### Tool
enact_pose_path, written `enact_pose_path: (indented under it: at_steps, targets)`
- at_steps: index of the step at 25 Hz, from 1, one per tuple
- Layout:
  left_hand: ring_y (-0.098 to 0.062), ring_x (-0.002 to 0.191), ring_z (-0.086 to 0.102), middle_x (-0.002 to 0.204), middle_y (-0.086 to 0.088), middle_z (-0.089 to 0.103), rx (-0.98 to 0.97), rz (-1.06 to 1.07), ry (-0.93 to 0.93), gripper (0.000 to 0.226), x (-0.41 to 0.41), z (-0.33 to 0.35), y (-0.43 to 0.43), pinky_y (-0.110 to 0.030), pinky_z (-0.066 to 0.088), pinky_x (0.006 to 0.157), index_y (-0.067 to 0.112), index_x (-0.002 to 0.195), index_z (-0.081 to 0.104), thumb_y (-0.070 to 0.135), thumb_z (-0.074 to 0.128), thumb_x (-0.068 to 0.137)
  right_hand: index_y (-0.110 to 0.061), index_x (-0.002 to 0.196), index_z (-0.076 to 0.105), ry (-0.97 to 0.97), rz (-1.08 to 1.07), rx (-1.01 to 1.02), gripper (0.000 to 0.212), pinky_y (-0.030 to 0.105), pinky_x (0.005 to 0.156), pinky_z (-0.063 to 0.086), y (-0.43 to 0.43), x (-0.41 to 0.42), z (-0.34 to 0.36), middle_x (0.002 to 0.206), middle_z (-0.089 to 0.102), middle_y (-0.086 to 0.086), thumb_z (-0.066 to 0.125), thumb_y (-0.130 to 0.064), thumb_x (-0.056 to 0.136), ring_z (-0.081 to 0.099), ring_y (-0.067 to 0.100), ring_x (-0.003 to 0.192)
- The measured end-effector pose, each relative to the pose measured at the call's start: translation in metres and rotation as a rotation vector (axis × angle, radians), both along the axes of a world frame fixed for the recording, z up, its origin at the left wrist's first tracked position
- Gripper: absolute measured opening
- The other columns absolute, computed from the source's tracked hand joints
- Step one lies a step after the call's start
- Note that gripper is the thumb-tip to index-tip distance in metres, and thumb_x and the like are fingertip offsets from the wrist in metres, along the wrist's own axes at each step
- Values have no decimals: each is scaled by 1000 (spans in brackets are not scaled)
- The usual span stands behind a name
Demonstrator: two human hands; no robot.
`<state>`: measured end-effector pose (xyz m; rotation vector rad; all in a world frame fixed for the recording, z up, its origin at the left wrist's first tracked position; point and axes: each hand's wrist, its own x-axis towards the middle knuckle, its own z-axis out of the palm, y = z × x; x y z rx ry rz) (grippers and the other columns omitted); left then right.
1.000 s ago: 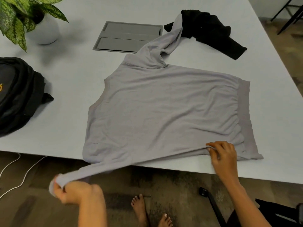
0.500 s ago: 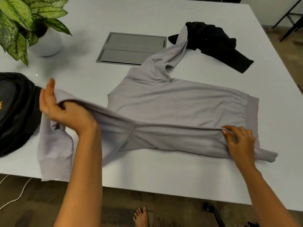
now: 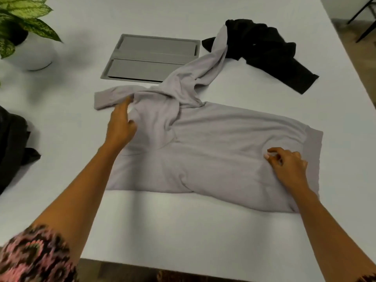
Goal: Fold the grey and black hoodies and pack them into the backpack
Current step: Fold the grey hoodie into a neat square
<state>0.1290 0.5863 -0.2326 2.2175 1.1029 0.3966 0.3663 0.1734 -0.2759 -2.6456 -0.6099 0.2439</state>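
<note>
Table (image 3: 203, 231): one grey hoodie (image 3: 213, 149), one black hoodie (image 3: 264, 47), one backpack (image 3: 12, 139); left grip (image 3: 120, 127) relaxed, right grip (image 3: 289, 165) pinching grey hoodie.

One grey hoodie (image 3: 213, 143), one black hoodie (image 3: 264, 49), one backpack (image 3: 12, 143), one potted plant (image 3: 34, 55) and one table hatch (image 3: 150, 58).

an office: white table (image 3: 203, 231) with built-in cable hatch (image 3: 150, 58) (potted plant (image 3: 30, 27) beside).

No text, label, brand or number legible anywhere. One tiny pale speck on the black hoodie (image 3: 264, 51), far right; too small to tell whether tag or print. Patterned sleeve (image 3: 36, 255), near left: pink and dark pattern only, blurred, no lettering made out.
</note>
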Motion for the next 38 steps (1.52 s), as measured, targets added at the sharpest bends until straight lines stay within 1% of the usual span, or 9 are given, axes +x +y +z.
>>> enact_pose_path:
  at_steps: [3, 8, 12, 15, 19, 23, 32, 34, 38]
  targets:
    - [-39, 132, 44, 145, -17, 47, 188, -17, 176, 55, -52, -55, -41, -60, 29, 110, 10, 144, 43, 31, 56, 94, -25, 109, 62, -18, 8, -16, 46, 42, 92, 31, -22, 4, -5, 86, 62, -2, 46, -64, 91, 55, 24, 93]
    - [-22, 151, 12, 163, -4, 20, 281, -137, 285, 76, -96, -81, -131, -51, -1, 118, 20, 154, 26, 64, 28, 92, -25, 83, 58, 1, -40, 19, 57, 36, 85, 31, -66, 4, 0, 78, 59, -6, 41, -79, 77, 48, 17, 84]
    - [-23, 152, 5, 165, -4, 10, 360, -160, 407, 78, -96, -85, -132, -55, 0, 119, 23, 157, 17, 66, 21, 92, -23, 63, 57, 202, -19, 49, 58, 35, 63, 45, -83, 5, 15, 64, 62, -3, 49, -80, 65, 58, 22, 68]
    - [-23, 152, 5, 165, -4, 9, 367, -182, 440, 79, -99, -87, -132, -56, 2, 118, 24, 157, 15, 67, 20, 92, -20, 65, 60, 106, -106, 88, 54, 36, 59, 47, -82, 33, 33, 64, 64, 3, 58, -73, 72, 60, 25, 65]
    - [-23, 152, 1, 165, -3, 4, 353, -197, 442, 80, -100, -86, -130, -57, 1, 119, 25, 158, 9, 69, 18, 91, -16, 93, 68, 122, -126, 79, 34, 31, 73, 43, -66, 56, 23, 94, 65, 12, 73, -47, 81, 61, 29, 88]
    - [-22, 152, -1, 165, -2, 2, 348, -205, 447, 81, -101, -86, -128, -55, -1, 119, 26, 158, 7, 70, 17, 91, -13, 125, 56, 176, -499, 297, 60, 30, 82, 42, -85, 21, 16, 119, 61, 15, 76, -46, 79, 60, 30, 103]
    - [-19, 152, -7, 165, 0, -2, 303, -223, 431, 82, -101, -84, -128, -52, -6, 118, 28, 157, 3, 73, 13, 90, -24, 83, 64, 302, -558, 579, 41, 30, 71, 45, -116, -18, 21, 74, 65, 0, 67, -65, 73, 59, 14, 72]
    - [-19, 152, -6, 165, 0, -2, 302, -226, 432, 82, -101, -82, -129, -52, -5, 119, 28, 157, 3, 73, 14, 90, -27, 84, 59, 277, -508, 684, 23, 24, 68, 48, -117, -13, 36, 70, 69, -7, 65, -49, 86, 61, 5, 67]
    - [-20, 152, -4, 165, 0, -1, 306, -226, 437, 82, -101, -81, -128, -52, -4, 118, 28, 157, 4, 73, 14, 90, -24, 93, 57, 185, -366, 471, 20, 30, 63, 43, -130, -8, 32, 74, 66, 13, 63, -44, 91, 60, 27, 68]
